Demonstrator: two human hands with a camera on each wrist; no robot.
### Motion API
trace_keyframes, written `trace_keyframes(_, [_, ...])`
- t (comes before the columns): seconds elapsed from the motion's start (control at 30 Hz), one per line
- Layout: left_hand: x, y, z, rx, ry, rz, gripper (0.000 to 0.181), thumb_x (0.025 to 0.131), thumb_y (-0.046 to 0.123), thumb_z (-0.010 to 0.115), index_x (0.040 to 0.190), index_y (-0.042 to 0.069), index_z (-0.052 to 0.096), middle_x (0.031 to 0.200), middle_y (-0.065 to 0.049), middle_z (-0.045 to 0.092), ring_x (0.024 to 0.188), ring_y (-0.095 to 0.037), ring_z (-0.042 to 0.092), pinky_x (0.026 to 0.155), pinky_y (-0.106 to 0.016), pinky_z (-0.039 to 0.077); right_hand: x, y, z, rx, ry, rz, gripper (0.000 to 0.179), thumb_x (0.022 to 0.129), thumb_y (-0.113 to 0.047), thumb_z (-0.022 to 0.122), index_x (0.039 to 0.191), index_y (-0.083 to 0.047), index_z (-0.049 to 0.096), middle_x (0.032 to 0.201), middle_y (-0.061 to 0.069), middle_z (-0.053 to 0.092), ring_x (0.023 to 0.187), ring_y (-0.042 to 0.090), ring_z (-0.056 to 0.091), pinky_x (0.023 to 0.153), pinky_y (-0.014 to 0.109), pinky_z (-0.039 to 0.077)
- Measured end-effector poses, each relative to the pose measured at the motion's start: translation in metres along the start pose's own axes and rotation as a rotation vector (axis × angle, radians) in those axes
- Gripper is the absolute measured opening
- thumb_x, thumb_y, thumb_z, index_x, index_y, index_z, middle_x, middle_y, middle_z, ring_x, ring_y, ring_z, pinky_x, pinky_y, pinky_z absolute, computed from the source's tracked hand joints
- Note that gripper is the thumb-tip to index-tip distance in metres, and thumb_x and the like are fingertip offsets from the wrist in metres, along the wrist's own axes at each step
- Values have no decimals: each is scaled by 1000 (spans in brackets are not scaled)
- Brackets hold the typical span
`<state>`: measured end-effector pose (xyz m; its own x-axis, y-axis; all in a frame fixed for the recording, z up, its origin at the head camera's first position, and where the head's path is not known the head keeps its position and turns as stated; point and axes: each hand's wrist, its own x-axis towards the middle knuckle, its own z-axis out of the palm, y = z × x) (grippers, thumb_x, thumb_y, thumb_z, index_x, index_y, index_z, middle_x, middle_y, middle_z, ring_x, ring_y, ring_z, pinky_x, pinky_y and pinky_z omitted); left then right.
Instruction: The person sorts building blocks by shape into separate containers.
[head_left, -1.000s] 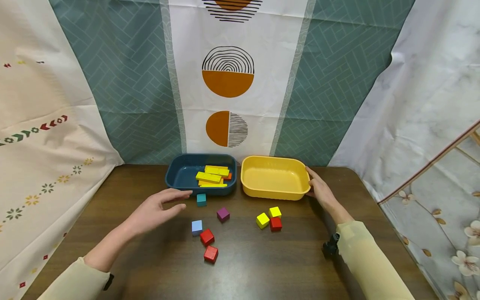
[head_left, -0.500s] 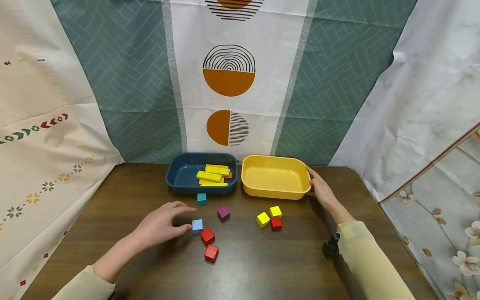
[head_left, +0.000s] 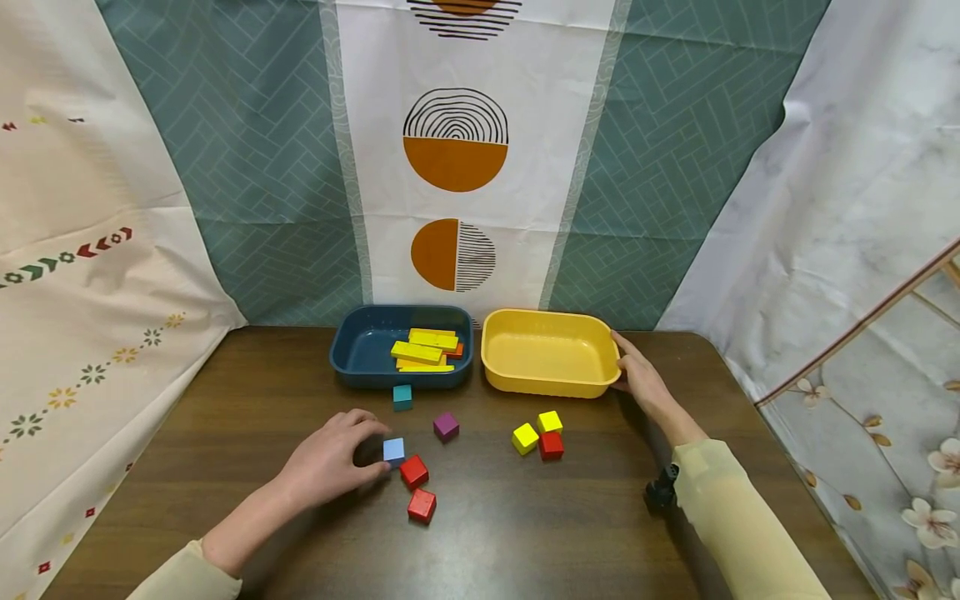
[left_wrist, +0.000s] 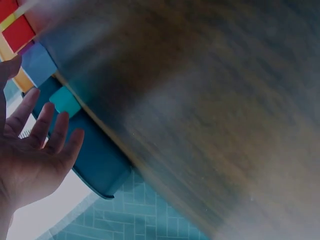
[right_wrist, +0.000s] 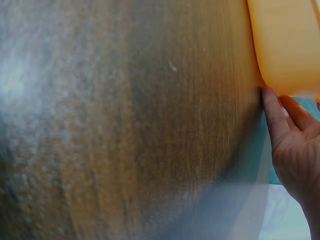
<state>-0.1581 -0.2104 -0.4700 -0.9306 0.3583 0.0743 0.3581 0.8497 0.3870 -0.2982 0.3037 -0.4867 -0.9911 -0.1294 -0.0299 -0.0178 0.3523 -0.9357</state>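
Observation:
My left hand (head_left: 330,462) is low over the table, thumb and index finger spread on either side of a light blue cube (head_left: 393,451). In the left wrist view its fingers are fairly straight, and the thumb tip is close to the blue cube (left_wrist: 39,65); firm contact cannot be told. Two red cubes (head_left: 414,472) lie just right of it, a teal cube (head_left: 402,397) and a purple cube (head_left: 446,427) farther back. My right hand (head_left: 651,390) touches the right end of a yellow tray (head_left: 551,387) with extended fingers; the right wrist view shows the thumb (right_wrist: 274,112) against its wall.
Beside the yellow tray stands a dark blue tray (head_left: 360,375) holding several yellow and orange blocks (head_left: 417,352). Two yellow cubes (head_left: 525,438) and another red cube (head_left: 551,446) lie in front of the yellow tray. A patterned cloth (head_left: 457,250) hangs behind the wooden table (head_left: 525,533).
My left hand has come down toward me and slightly right, from near the teal cube to around the light blue cube. The right hand and both trays have stayed put.

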Motion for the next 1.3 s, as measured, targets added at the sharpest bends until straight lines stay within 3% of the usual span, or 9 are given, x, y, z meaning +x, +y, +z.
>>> trace_keyframes(0.23, [1,1,4,21,-10,-22,43,80,39,87,117,25,72,126,-1,62,111,-22,55,90,-47,55,-2,-1,1,-2,4,-10,64,103,-11,29,166,-18,20,169,10,17,132,36,45,104,49,48])
trace_keyframes(0.47, [1,2,7,8,-2,-31,39,81,38,86,115,25,73,123,0,62,111,-22,56,93,-49,54,-17,-36,3,42,-33,15,64,102,-4,30,164,-6,17,169,16,14,136,41,40,108,61,40])
trace_keyframes(0.63, [1,2,9,13,13,-32,37,81,38,86,113,24,73,122,1,63,110,-21,56,93,-48,54,-17,-35,2,41,-42,-7,63,102,-4,30,164,-5,18,170,13,12,144,39,31,107,62,40])
trace_keyframes(1.0, [3,3,10,27,7,-44,33,82,35,86,111,24,74,120,0,63,109,-21,57,93,-47,54,-12,-26,1,34,-35,-2,63,103,-5,29,164,-8,18,170,13,12,145,40,30,107,63,40])
trace_keyframes(1.17, [3,4,3,39,31,-7,34,81,33,86,110,22,74,118,1,63,107,-21,57,90,-46,55,-2,-9,0,16,-22,6,63,104,-8,28,165,-15,18,171,8,12,145,35,32,106,57,44])
trace_keyframes(1.3, [7,8,-9,44,42,14,34,81,30,86,111,21,74,118,1,64,105,-21,57,88,-45,56,-5,-14,0,19,-25,4,63,103,-7,29,165,-12,18,170,10,13,144,37,32,105,58,44])
